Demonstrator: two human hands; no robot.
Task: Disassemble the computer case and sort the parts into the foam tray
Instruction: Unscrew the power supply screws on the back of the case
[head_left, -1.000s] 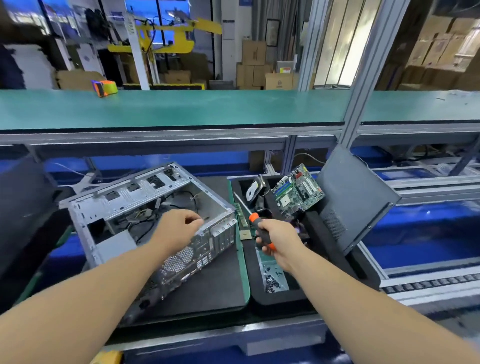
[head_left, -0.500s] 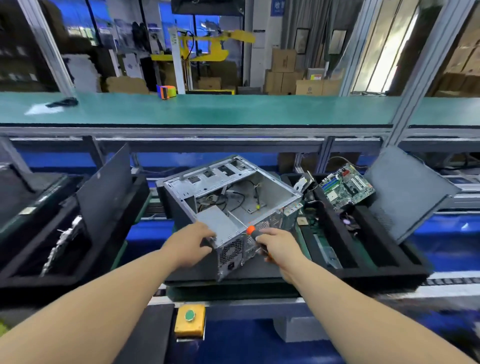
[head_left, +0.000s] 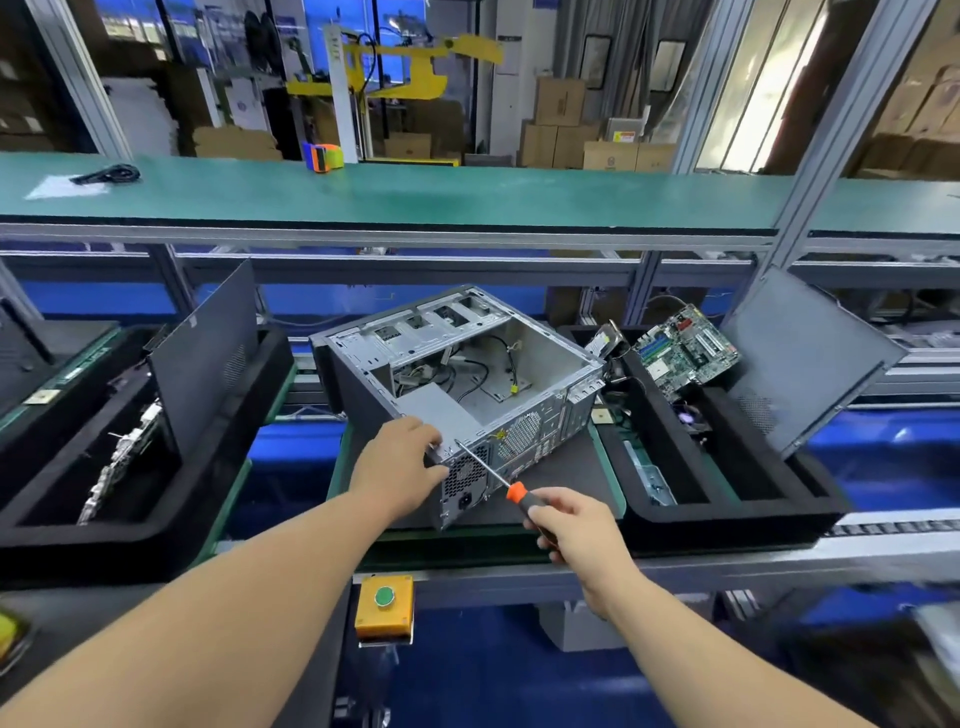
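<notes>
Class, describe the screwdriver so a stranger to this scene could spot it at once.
Find the open computer case at the centre. At its near corner the right hand grips the screwdriver. Only it has an orange collar and a thin metal shaft.

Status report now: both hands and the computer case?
Left hand grips case corner. Right hand holds screwdriver, tip at rear panel. Nothing blocking.

Head-worn, looking forward and down at 12 o'clock, close over computer case (head_left: 457, 384); edges perhaps wide-angle warped.
</notes>
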